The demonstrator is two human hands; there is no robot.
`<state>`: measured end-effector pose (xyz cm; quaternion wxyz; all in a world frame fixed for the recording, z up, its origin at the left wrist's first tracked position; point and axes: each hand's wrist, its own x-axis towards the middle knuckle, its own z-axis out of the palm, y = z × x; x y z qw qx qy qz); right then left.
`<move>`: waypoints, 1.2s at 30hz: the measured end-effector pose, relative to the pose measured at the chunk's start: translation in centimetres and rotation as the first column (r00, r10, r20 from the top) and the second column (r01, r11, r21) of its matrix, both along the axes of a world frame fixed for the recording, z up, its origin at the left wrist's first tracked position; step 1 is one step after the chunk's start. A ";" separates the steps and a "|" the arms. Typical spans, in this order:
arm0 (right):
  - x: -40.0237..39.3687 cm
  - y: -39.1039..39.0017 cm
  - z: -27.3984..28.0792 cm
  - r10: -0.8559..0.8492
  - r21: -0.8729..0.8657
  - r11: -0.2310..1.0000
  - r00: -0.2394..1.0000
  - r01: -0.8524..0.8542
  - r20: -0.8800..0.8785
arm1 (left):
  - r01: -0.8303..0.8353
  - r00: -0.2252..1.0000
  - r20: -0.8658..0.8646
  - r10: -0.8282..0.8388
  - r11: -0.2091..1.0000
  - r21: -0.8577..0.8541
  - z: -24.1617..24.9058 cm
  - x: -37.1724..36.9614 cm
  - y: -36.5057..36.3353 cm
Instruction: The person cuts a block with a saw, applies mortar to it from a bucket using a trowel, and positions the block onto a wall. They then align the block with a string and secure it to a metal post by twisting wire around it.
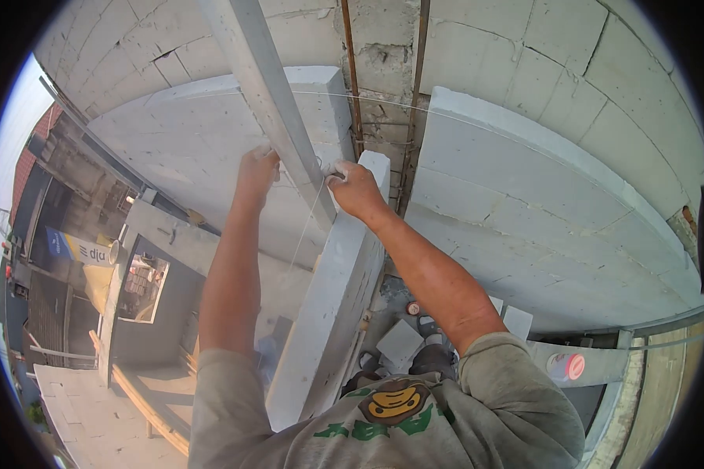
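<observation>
A long grey metal bar (270, 94) slants down from the top and ends at a narrow wall of light blocks (325, 313). My left hand (260, 168) is at the bar's left side with its fingers curled; what it holds, if anything, is hidden. On the bar's right side my right hand (350, 186) pinches a thin string (309, 223) close to the bar's edge. The string runs down to the left from there. Another thin line (383, 99) crosses in front of the block wall behind.
Two rusty rods (354, 78) stand upright in a gap between block wall sections (516, 172). Loose block pieces (400, 342) lie below by my feet. A pink-lidded tub (565, 366) is at the lower right. Wooden poles (149, 410) and a banner (77, 247) are at the left.
</observation>
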<state>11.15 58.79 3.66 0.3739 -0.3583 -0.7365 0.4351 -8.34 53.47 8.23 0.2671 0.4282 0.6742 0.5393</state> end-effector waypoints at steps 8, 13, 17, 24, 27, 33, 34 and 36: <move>-0.1 -0.4 2.3 0.006 -0.059 0.998 1.000 -0.007 -0.017 | -0.009 1.000 0.020 0.009 1.000 0.019 1.5 -0.6 -2.0; 0.0 -1.7 2.9 0.014 -0.209 0.977 0.996 -0.032 -0.086 | -0.004 1.000 0.021 0.004 1.000 -0.006 2.5 0.8 -2.9; 0.1 -2.0 4.4 -0.037 -0.195 0.981 0.980 -0.001 -0.194 | -0.007 0.986 0.165 0.004 1.000 0.017 2.1 0.7 -2.7; -0.2 -2.5 6.1 -0.101 0.182 0.975 0.982 0.130 -0.161 | 0.023 0.993 0.112 -0.030 0.998 0.058 4.2 0.8 -3.9; -0.4 -2.6 6.5 -0.128 0.313 0.937 0.985 0.157 -0.112 | -0.005 0.999 0.052 0.004 0.999 0.031 5.0 1.0 -3.9; -0.2 -2.8 6.4 -0.134 0.362 0.919 0.987 0.157 -0.088 | -0.014 1.000 0.007 0.014 1.000 -0.002 4.9 0.9 -4.3; -0.3 -2.9 6.2 -0.137 0.360 0.919 0.987 0.159 -0.087 | -0.012 1.000 0.007 0.012 1.000 -0.005 4.8 1.0 -4.3; -0.7 -2.9 5.9 -0.147 0.423 0.889 0.983 0.178 -0.105 | -0.020 1.000 -0.016 0.020 1.000 -0.011 4.7 1.2 -4.7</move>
